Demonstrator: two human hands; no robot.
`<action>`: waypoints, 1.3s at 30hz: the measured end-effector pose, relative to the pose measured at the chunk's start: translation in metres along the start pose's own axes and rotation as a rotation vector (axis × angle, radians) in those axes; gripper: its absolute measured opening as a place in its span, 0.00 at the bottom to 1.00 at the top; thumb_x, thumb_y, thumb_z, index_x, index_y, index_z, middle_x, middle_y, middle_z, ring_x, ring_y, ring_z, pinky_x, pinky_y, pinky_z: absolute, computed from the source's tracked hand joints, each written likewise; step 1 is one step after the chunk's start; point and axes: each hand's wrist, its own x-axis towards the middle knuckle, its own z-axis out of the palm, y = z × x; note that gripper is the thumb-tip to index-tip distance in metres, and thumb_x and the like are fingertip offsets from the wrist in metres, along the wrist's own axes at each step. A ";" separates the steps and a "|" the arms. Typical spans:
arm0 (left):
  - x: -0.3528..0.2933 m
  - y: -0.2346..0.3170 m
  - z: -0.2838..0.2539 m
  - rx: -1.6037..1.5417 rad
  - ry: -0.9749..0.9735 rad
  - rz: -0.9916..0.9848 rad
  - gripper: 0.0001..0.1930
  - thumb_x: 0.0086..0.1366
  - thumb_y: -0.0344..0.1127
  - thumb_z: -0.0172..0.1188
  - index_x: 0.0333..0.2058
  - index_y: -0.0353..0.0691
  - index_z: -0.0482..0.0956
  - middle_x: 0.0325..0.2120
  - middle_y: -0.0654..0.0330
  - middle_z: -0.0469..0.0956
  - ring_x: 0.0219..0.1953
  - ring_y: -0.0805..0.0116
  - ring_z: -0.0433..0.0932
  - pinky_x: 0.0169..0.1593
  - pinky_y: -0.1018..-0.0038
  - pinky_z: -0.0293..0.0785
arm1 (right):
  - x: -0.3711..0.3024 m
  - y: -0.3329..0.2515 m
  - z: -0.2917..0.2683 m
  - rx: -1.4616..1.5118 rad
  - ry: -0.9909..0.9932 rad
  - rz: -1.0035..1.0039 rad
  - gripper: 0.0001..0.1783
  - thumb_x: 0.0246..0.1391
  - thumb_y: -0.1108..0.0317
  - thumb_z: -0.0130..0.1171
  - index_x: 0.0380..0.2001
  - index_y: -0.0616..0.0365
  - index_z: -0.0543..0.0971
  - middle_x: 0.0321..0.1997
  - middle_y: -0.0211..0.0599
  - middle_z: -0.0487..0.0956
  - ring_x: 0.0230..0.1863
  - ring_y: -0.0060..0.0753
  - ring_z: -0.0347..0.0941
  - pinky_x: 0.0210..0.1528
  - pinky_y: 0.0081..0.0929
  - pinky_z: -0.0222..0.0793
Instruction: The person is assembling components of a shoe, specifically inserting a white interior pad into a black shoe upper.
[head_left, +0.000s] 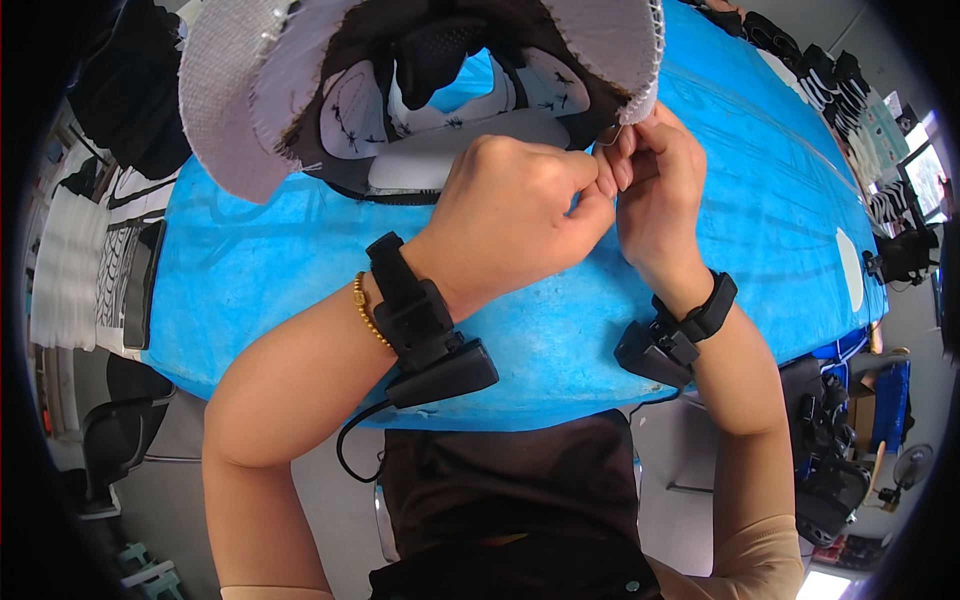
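Note:
A large shaped cover piece [220, 110] of off-white woven fabric lies at the far side of the table, open toward me. Its inside shows black lining and white pads [350, 110] tied with short black stitches. At its right lower corner, my right hand [665, 190] is closed, with fingertips pinching the fabric's stitched edge. My left hand [515, 215] is closed close beside it, its thumb and forefinger pressed together near the right fingers. A thin thread [612, 138] loops by the fingertips. What the left fingers hold is too small to make out.
Blue sheeting [520, 340] covers the table. Stacked white and patterned material [110, 270] lies at the left edge, dark items [850, 85] at the far right. Each wrist wears a black strapped device [420, 330]; a cable hangs from the left one. Chairs [120, 430] stand around.

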 end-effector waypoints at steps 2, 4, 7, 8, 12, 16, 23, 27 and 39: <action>0.000 0.000 0.001 0.009 0.001 -0.015 0.01 0.49 0.25 0.60 0.22 0.34 0.79 0.15 0.56 0.75 0.13 0.73 0.70 0.19 0.78 0.66 | -0.001 0.000 -0.001 -0.003 -0.003 0.001 0.16 0.58 0.62 0.44 0.19 0.58 0.66 0.14 0.30 0.63 0.15 0.23 0.61 0.19 0.21 0.56; 0.001 0.000 0.001 -0.008 0.011 -0.012 0.01 0.49 0.25 0.60 0.22 0.34 0.79 0.15 0.56 0.75 0.13 0.73 0.71 0.19 0.78 0.66 | -0.001 0.000 0.000 -0.004 -0.006 0.000 0.16 0.59 0.62 0.44 0.19 0.58 0.66 0.14 0.30 0.63 0.15 0.23 0.61 0.19 0.21 0.56; 0.000 -0.001 0.001 -0.034 0.022 -0.004 0.02 0.50 0.25 0.60 0.21 0.33 0.79 0.15 0.55 0.76 0.14 0.72 0.72 0.19 0.78 0.67 | -0.001 -0.001 0.001 0.034 -0.005 0.014 0.16 0.59 0.62 0.44 0.19 0.59 0.66 0.14 0.30 0.63 0.16 0.23 0.61 0.20 0.20 0.56; 0.000 -0.001 0.001 -0.042 0.024 0.002 0.02 0.50 0.24 0.60 0.21 0.33 0.78 0.15 0.55 0.76 0.14 0.72 0.72 0.19 0.78 0.68 | -0.002 -0.001 0.001 0.030 -0.010 0.017 0.16 0.59 0.62 0.44 0.19 0.59 0.66 0.15 0.30 0.63 0.16 0.23 0.61 0.20 0.21 0.56; 0.001 -0.001 0.000 -0.064 0.014 0.002 0.02 0.50 0.24 0.60 0.21 0.32 0.79 0.15 0.55 0.76 0.14 0.73 0.72 0.19 0.79 0.68 | -0.002 -0.001 0.001 0.064 -0.022 0.022 0.16 0.59 0.62 0.44 0.20 0.59 0.66 0.15 0.30 0.63 0.17 0.24 0.62 0.21 0.22 0.57; 0.003 0.003 -0.003 -0.048 -0.020 0.000 0.05 0.47 0.24 0.60 0.17 0.33 0.74 0.12 0.55 0.71 0.11 0.70 0.68 0.18 0.77 0.64 | 0.001 -0.001 -0.002 0.095 0.010 0.049 0.15 0.58 0.62 0.44 0.20 0.58 0.66 0.15 0.30 0.62 0.17 0.25 0.62 0.21 0.23 0.56; 0.000 0.001 0.001 -0.048 -0.117 0.046 0.07 0.43 0.24 0.58 0.13 0.36 0.69 0.09 0.58 0.66 0.10 0.67 0.65 0.16 0.76 0.60 | 0.028 -0.014 -0.044 0.382 0.220 0.093 0.12 0.57 0.63 0.45 0.21 0.54 0.64 0.14 0.26 0.58 0.18 0.25 0.57 0.22 0.22 0.53; -0.002 0.001 0.001 -0.080 -0.176 0.060 0.07 0.43 0.24 0.58 0.13 0.37 0.69 0.09 0.59 0.66 0.11 0.68 0.66 0.17 0.77 0.60 | 0.032 -0.016 -0.055 0.657 0.096 0.154 0.12 0.57 0.65 0.46 0.20 0.54 0.64 0.13 0.26 0.58 0.16 0.23 0.55 0.19 0.21 0.52; -0.002 0.007 0.001 -0.187 -0.252 0.152 0.03 0.48 0.23 0.60 0.21 0.39 0.76 0.14 0.62 0.72 0.13 0.74 0.71 0.18 0.80 0.65 | 0.029 -0.021 -0.045 0.769 -0.006 0.185 0.14 0.59 0.65 0.45 0.20 0.53 0.64 0.12 0.24 0.58 0.15 0.20 0.55 0.15 0.18 0.50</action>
